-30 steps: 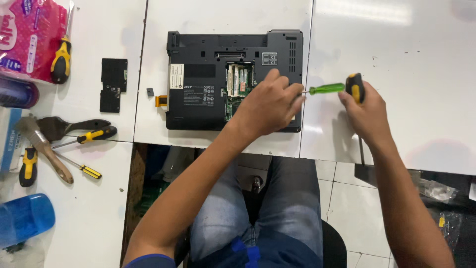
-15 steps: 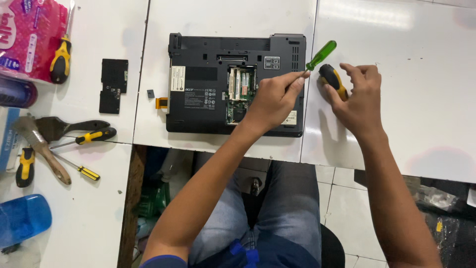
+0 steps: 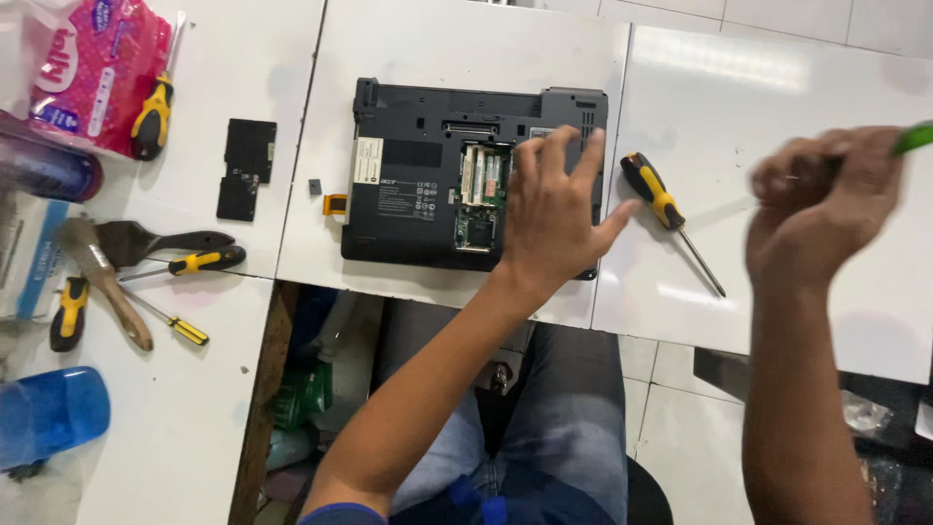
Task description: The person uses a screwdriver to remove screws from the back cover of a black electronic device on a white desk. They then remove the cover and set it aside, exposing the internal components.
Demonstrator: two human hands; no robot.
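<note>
Two hands at work over an upturned black laptop on the white worktop, close to its near edge. Left hand lies flat on the laptop's right half, fingers spread and holding nothing — it pins the machine down. Right hand is raised off to the right, blurred, its grip closed around a green-handled tool; only the handle's end shows, the tip is hidden.

A yellow-and-black screwdriver lies loose on the worktop just beside the laptop's right edge, between the two hands, untouched.

The laptop's memory bay stands open — green boards visible in the middle. Small black cover plates lie well apart to the left, with a tiny dark piece near them. Toward the left edge: more yellow-handled screwdrivers, a brush, a pink packet, a blue cup.

Judgement: disassembly of the underside, mid-way; the step in hand looks like a tool change or repositioning. Next move would call for bringing the green tool's tip squarely onto a screw while the left hand steadies the case.
</note>
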